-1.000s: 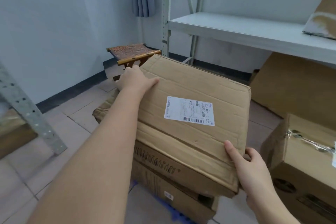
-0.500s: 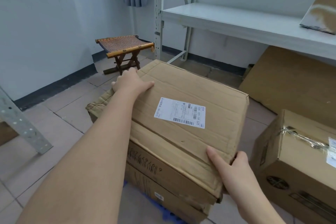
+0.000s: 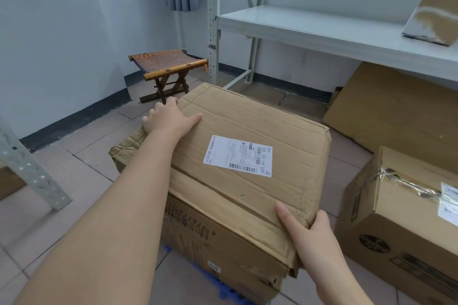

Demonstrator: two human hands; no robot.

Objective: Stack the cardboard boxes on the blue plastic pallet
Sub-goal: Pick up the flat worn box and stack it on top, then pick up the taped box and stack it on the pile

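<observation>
A worn cardboard box (image 3: 250,129) with a white shipping label lies on top of a printed cardboard box (image 3: 213,238). That lower box stands on the blue plastic pallet (image 3: 223,287), of which only a small strip shows at the bottom. My left hand (image 3: 168,119) grips the top box's far left corner, thumb flat on the lid. My right hand (image 3: 307,230) holds its near right corner, thumb on top and fingers wrapped under the edge. A crumpled flap of cardboard (image 3: 128,143) sticks out left under the top box.
A taped cardboard box (image 3: 396,220) stands on the floor at the right. A large flat cardboard sheet (image 3: 396,111) leans under the grey metal shelf (image 3: 334,32). A folding wooden stool (image 3: 168,67) stands by the wall. A metal rack leg (image 3: 32,171) slants at the left.
The top box has come lower and nearer onto the stack, both hands still on the same corners. The view has tilted so the stool and shelf appear farther up.
</observation>
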